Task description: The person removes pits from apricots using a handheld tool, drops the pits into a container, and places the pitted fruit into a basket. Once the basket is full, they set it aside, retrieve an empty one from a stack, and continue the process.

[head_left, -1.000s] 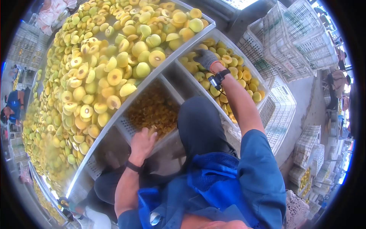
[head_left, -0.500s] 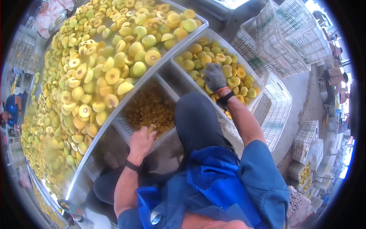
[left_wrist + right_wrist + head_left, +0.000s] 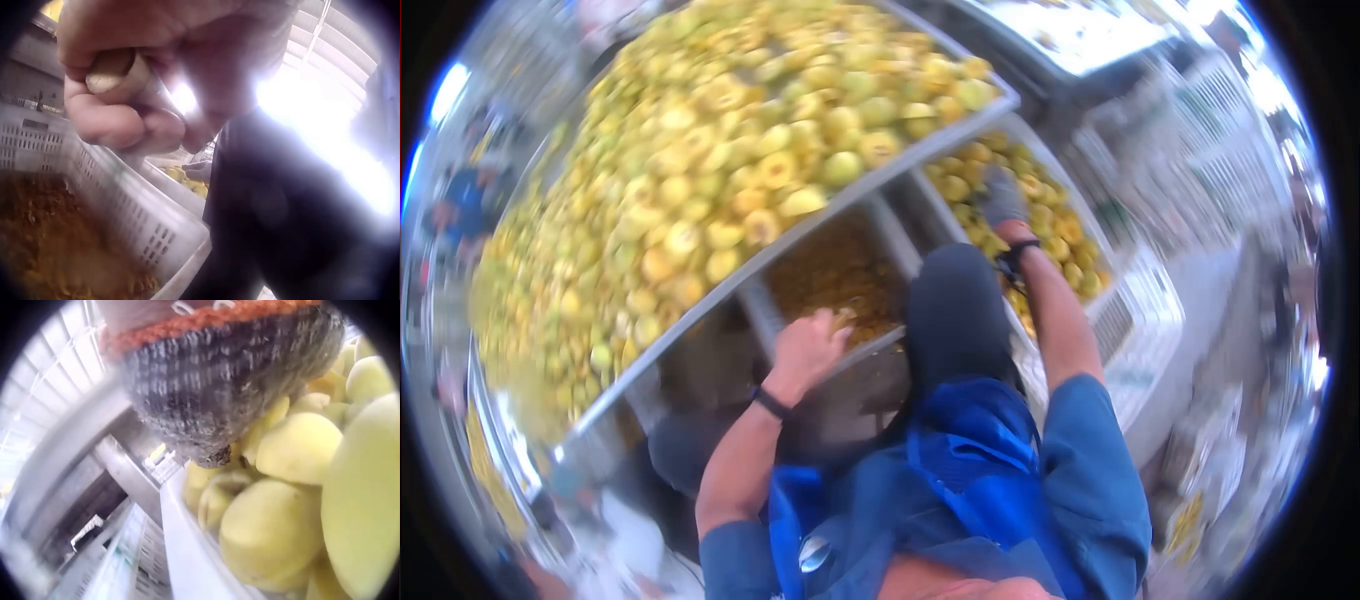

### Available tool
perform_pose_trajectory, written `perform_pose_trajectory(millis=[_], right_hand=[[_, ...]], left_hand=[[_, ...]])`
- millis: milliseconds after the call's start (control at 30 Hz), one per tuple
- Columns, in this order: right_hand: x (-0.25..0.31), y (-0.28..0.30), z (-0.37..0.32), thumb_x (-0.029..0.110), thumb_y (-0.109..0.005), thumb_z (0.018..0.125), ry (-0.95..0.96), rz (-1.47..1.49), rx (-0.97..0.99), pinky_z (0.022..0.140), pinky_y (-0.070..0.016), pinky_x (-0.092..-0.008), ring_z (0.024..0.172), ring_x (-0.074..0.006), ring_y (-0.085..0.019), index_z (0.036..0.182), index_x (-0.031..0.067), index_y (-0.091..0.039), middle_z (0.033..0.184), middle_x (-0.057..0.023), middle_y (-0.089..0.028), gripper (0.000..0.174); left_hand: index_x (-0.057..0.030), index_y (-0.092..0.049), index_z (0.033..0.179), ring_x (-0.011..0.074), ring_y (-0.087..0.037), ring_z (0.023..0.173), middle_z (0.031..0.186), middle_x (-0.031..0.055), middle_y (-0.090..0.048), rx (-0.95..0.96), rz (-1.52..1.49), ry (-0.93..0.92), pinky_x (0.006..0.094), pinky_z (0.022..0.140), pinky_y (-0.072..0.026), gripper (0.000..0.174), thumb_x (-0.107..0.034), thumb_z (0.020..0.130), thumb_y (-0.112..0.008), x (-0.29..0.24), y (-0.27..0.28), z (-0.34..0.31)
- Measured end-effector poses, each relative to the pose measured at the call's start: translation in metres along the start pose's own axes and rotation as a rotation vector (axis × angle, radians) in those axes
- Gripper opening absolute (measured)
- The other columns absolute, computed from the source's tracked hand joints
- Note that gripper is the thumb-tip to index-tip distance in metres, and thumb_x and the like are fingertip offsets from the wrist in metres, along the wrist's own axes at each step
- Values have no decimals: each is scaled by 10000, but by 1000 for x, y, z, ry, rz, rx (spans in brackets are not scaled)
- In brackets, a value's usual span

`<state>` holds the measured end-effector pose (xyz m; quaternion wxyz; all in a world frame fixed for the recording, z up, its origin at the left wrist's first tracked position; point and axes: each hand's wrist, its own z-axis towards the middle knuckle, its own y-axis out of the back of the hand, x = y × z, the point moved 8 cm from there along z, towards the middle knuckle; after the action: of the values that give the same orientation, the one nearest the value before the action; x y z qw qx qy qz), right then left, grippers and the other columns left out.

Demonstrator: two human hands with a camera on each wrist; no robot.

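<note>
My left hand [image 3: 810,350], bare, is over the near edge of a white crate [image 3: 147,206] holding brown-orange scraps [image 3: 56,244]. Its fingers curl round a short tool with a pale, round wooden handle [image 3: 115,78]; the working end is hidden. In a grey knitted glove with an orange cuff, my right hand [image 3: 1003,195] reaches into a pale bin of yellow fruit halves [image 3: 272,528], which look like peaches. In the right wrist view its fingertips are mostly hidden, with the glove low against the fruit. From the left wrist view its fingers [image 3: 199,169] look extended over the fruit.
A large metal-edged table [image 3: 730,280] heaped with more halved fruit [image 3: 720,150] slopes along the left. White slatted crates [image 3: 1170,150] are stacked at the back right. Another crate [image 3: 1145,320] stands beside the bin. My knee [image 3: 955,290] is between the two containers.
My right hand slid nearer across the fruit, then back toward the bin's far end. My left hand keeps its grip on the tool. The head view has shifted and blurred.
</note>
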<state>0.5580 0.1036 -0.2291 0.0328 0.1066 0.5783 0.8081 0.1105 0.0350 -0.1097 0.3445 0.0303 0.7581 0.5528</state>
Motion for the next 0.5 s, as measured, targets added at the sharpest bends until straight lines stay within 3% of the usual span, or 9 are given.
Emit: perform_pose_trajectory(millis=[33,67,133,233,267,333,367,433,500], right_hand=[[-9,14,7,228,-651,949,-16,86,-144,1160,-399,-445,1389,-349,-500,1443,46,-560,1512,-198,-518,534],[-15,33,16,148,-693,927,-139,302,-123,1098,-460,-416,1269,-321,-600,1406,51,-601,1423,-176,-603,498],[2,86,41,88,-732,895,-88,353,-220,988,-529,-355,1098,-274,-676,1353,49,-641,1295,-139,-683,468],[131,206,69,76,-766,866,162,576,-148,909,-553,-308,998,-217,-693,1300,37,-670,1212,-114,-709,446],[180,217,74,68,-772,859,438,454,-124,885,-557,-295,985,-196,-690,1289,42,-676,1182,-107,-709,441],[270,230,71,90,-771,862,588,449,86,861,-566,-314,966,-203,-694,1279,64,-685,1166,-108,-704,426],[310,227,65,120,-765,872,462,567,273,861,-571,-346,961,-230,-701,1280,80,-688,1180,-118,-698,417],[362,201,52,197,-735,890,705,284,132,873,-567,-420,965,-321,-700,1270,110,-701,1193,-148,-689,391],[379,158,60,236,-723,890,632,100,261,885,-554,-458,990,-360,-686,1290,116,-690,1170,-166,-693,420]], left_hand=[[-21,-616,921,466,-664,766,767,257,-676,-42,-11,-4,539,683,-522,336,-349,917,-692,3,4,0],[-20,-618,918,460,-668,764,763,254,-677,-44,-15,21,539,684,-526,341,-354,919,-689,5,8,-4],[-19,-622,912,448,-678,761,757,247,-680,-32,-37,25,537,684,-533,349,-363,921,-681,4,15,-5],[-11,-624,903,433,-687,750,746,230,-683,-74,-76,-12,528,674,-540,355,-360,917,-687,-1,23,-8],[-10,-624,903,431,-688,746,746,228,-685,-78,-92,-17,524,674,-542,354,-359,917,-687,-2,25,-9],[-8,-624,904,426,-690,740,747,225,-687,-89,-114,-40,517,674,-547,352,-355,916,-686,-6,30,-11],[-8,-624,903,426,-690,740,749,225,-689,-104,-112,-46,514,675,-548,350,-353,916,-686,-7,35,-13],[-8,-624,902,424,-691,741,752,224,-691,-134,-109,-53,508,675,-551,347,-349,917,-686,-7,44,-17],[-5,-634,935,425,-695,760,781,227,-701,-119,-96,-16,524,692,-552,328,-329,923,-677,-5,58,-21]])
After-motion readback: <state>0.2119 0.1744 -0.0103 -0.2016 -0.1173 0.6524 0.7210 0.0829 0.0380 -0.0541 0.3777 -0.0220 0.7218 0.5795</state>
